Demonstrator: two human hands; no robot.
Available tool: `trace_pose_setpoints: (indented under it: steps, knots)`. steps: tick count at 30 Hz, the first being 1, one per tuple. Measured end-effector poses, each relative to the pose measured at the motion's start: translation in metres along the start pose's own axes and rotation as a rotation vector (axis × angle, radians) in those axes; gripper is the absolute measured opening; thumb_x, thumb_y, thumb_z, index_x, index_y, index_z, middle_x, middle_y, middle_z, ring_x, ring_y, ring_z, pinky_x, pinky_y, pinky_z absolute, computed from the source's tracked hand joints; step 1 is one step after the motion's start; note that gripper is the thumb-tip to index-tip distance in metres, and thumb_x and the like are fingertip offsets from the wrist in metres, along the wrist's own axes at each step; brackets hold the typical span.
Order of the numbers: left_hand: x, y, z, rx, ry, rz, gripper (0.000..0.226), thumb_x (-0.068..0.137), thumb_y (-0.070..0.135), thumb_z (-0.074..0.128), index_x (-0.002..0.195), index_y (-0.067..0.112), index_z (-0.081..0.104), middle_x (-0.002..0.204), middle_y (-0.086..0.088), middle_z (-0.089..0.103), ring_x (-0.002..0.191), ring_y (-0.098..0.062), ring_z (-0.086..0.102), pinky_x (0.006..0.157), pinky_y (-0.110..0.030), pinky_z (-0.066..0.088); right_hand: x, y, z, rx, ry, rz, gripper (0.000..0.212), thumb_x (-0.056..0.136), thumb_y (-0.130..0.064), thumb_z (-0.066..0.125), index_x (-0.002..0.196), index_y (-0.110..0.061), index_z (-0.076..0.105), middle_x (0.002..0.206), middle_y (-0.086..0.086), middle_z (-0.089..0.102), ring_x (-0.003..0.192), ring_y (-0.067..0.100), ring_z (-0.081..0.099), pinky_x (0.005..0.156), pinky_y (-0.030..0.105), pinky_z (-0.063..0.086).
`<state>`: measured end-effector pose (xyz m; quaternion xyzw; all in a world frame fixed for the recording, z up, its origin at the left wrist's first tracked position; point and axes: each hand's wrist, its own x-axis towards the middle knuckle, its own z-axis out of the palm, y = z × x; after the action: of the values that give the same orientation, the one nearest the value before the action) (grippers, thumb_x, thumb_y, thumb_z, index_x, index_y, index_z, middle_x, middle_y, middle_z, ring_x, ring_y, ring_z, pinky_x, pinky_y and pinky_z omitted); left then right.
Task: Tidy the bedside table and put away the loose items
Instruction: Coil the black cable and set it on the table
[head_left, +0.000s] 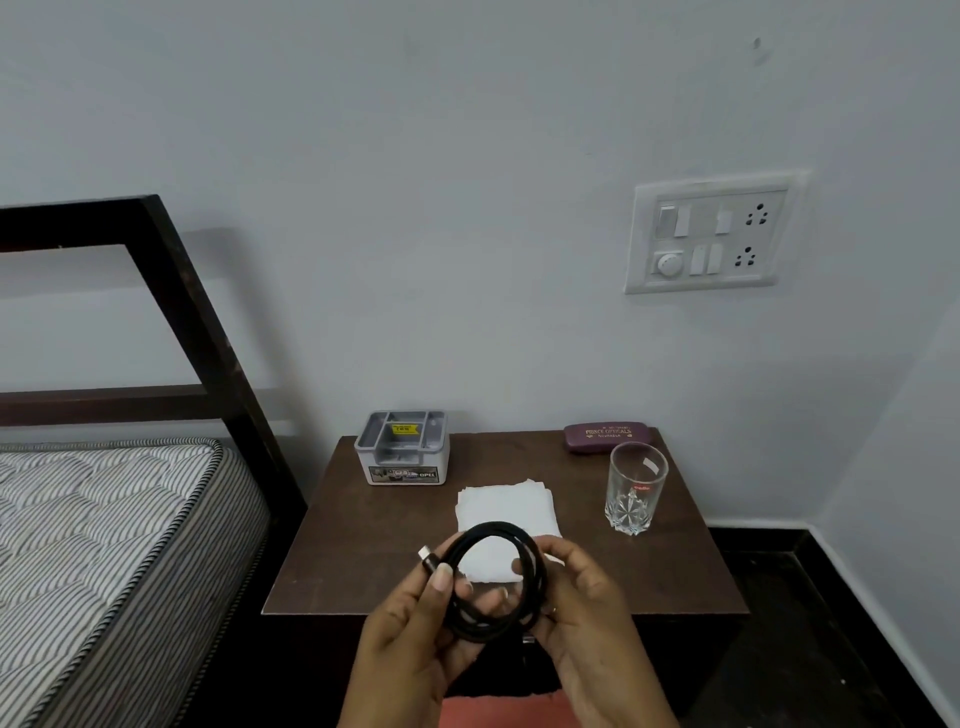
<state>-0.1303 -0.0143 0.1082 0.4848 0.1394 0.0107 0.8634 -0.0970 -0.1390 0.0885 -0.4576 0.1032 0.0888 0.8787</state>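
A black charging cable (519, 540), wound into a round coil, is held above the front edge of the brown bedside table (363, 540). My left hand (410, 629) pinches the coil's left side, thumb near its plug end. My right hand (582, 608) grips the coil's right side. On the table lie a white folded tissue (506, 506), a grey plastic organiser box (402, 452) at the back left, a maroon spectacle case (608, 435) at the back right, and a clear drinking glass (635, 488) standing upright in front of the case.
A bed with a striped mattress (104, 530) and dark headboard frame (182, 322) stands left of the table. A white switch and socket panel (711, 234) is on the wall above right. Dark floor (789, 623) lies to the right.
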Motion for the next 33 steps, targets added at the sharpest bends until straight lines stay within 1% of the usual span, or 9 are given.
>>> trace_pose_setpoints:
  steps: [5,10,15,17,20,24,29,31,33]
  knots:
    - [0.0,0.011,0.003,0.042,-0.033,-0.048,0.024,0.074,0.017,0.056,0.088,0.011,0.075,0.057,-0.002,0.062,0.061,-0.021,0.072,0.05,-0.025,0.057,-0.001,-0.003,0.0,0.056,-0.07,0.116,0.013,0.082,-0.002,0.06,0.087,-0.008,0.07,0.074,0.01,0.07,0.061,0.015,0.065,0.054,0.024,0.055]
    - [0.002,0.019,0.004,0.146,-0.041,-0.031,0.023,0.08,0.018,0.057,0.098,0.015,0.07,0.059,0.0,0.063,0.062,-0.018,0.071,0.052,-0.025,0.057,-0.005,-0.012,-0.004,-0.007,-0.146,0.06,0.012,0.069,-0.007,0.069,0.081,-0.008,0.07,0.074,0.011,0.07,0.06,0.015,0.065,0.053,0.023,0.055]
    - [0.006,0.022,0.009,0.26,-0.09,-0.044,0.022,0.09,0.012,0.054,0.084,0.005,0.073,0.062,-0.006,0.065,0.062,-0.019,0.07,0.053,-0.028,0.057,-0.009,-0.018,-0.004,0.082,-0.31,0.099,0.018,0.064,-0.004,0.07,0.081,-0.004,0.074,0.08,0.013,0.073,0.07,0.02,0.071,0.061,0.023,0.057]
    - [0.007,0.021,0.011,0.366,-0.1,-0.015,0.021,0.091,0.011,0.053,0.087,0.008,0.074,0.065,-0.007,0.064,0.062,-0.017,0.069,0.054,-0.028,0.056,-0.01,-0.02,-0.002,0.157,-0.312,0.121,0.022,0.058,-0.005,0.074,0.08,-0.002,0.073,0.075,0.015,0.073,0.065,0.02,0.071,0.057,0.023,0.057]
    - [0.008,0.016,0.01,0.633,-0.046,0.085,0.025,0.092,0.01,0.054,0.086,0.023,0.076,0.062,0.0,0.062,0.056,-0.01,0.065,0.051,-0.026,0.056,-0.009,-0.019,-0.006,0.197,-0.252,0.127,0.032,0.067,-0.001,0.065,0.098,-0.005,0.059,0.083,0.021,0.073,0.063,0.019,0.07,0.056,0.025,0.058]
    - [0.007,0.014,0.009,1.018,0.054,0.306,0.026,0.091,0.017,0.056,0.084,0.039,0.068,0.057,0.007,0.062,0.054,0.005,0.062,0.044,-0.007,0.044,-0.009,-0.02,-0.006,0.175,-0.312,0.119,0.035,0.075,-0.015,0.053,0.107,-0.007,0.065,0.097,0.022,0.071,0.075,0.022,0.068,0.067,0.028,0.059]
    - [0.01,0.01,0.008,1.052,0.08,0.361,0.028,0.09,0.02,0.056,0.09,0.046,0.067,0.063,0.006,0.068,0.062,-0.001,0.064,0.059,-0.015,0.052,-0.008,-0.012,0.001,-0.388,-0.107,-0.188,0.02,0.066,-0.034,0.07,0.084,-0.029,0.076,0.093,-0.004,0.075,0.093,0.007,0.068,0.08,0.018,0.051]
    - [0.011,0.008,0.006,0.983,0.108,0.353,0.028,0.091,0.02,0.056,0.093,0.045,0.068,0.06,0.007,0.066,0.06,-0.002,0.063,0.06,-0.015,0.052,-0.007,-0.01,-0.001,-0.425,0.021,-0.268,0.012,0.07,-0.034,0.069,0.08,-0.031,0.075,0.095,-0.008,0.073,0.093,0.002,0.066,0.081,0.019,0.05]
    - [0.011,0.006,0.005,0.841,0.093,0.309,0.029,0.092,0.017,0.055,0.098,0.041,0.069,0.059,0.009,0.063,0.055,-0.004,0.064,0.061,-0.027,0.059,-0.007,-0.01,-0.001,-0.326,0.04,-0.268,0.019,0.071,-0.034,0.065,0.081,-0.021,0.074,0.089,-0.001,0.073,0.087,0.009,0.067,0.082,0.034,0.053]
